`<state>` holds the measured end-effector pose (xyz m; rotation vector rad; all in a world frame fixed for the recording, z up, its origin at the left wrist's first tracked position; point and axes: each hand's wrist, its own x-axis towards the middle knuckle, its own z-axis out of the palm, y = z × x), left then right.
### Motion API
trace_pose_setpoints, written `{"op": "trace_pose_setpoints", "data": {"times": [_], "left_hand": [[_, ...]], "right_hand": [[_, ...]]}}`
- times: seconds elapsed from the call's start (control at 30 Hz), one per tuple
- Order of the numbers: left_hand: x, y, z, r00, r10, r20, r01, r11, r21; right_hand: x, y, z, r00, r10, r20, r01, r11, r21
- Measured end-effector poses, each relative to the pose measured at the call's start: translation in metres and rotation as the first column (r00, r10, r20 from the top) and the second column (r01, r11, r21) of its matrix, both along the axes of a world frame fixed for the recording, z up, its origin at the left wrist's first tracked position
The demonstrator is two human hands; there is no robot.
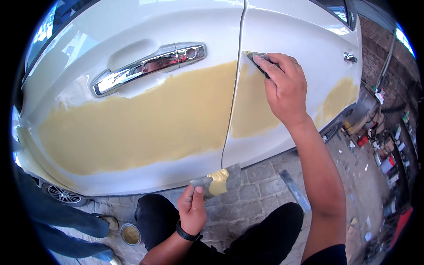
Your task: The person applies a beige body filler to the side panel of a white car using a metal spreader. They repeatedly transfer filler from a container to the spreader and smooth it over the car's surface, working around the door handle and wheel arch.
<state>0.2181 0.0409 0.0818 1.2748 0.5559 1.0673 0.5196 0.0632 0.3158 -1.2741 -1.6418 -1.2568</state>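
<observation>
My right hand [287, 84] pinches a dark putty spreader [260, 64], its edge with a bit of yellow putty against the white car door [282, 33], just right of the gap between two doors. Below, my left hand [192, 207] grips a thin grey putty plate [234, 176] by its left end. A lump of yellow putty [217, 182] lies on that plate. Broad yellow putty patches [141, 128] cover the middle of the left door and part of the right one. Above the left patch is a chrome door handle [150, 68].
An open round tin [130, 234] stands on the paving beside my left knee. Another person's legs [66, 221] are at the lower left. A long flat grey strip [295, 191] lies on the ground. Bottles, cans and clutter [388, 163] line the brick wall at right.
</observation>
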Motion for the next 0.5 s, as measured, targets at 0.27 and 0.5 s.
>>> {"op": "trace_pose_setpoints", "data": {"times": [0.27,0.5], "left_hand": [[-0.004,0.006,-0.002,0.999,-0.004,0.045,0.008,0.997,-0.077],[-0.007,0.005,-0.008,0.999,0.013,0.034,-0.009,0.995,-0.099]], "right_hand": [[-0.003,-0.002,-0.018,0.998,0.04,-0.052,-0.044,0.995,-0.084],[-0.005,-0.007,-0.049,0.998,0.006,-0.061,-0.012,0.995,-0.098]]}}
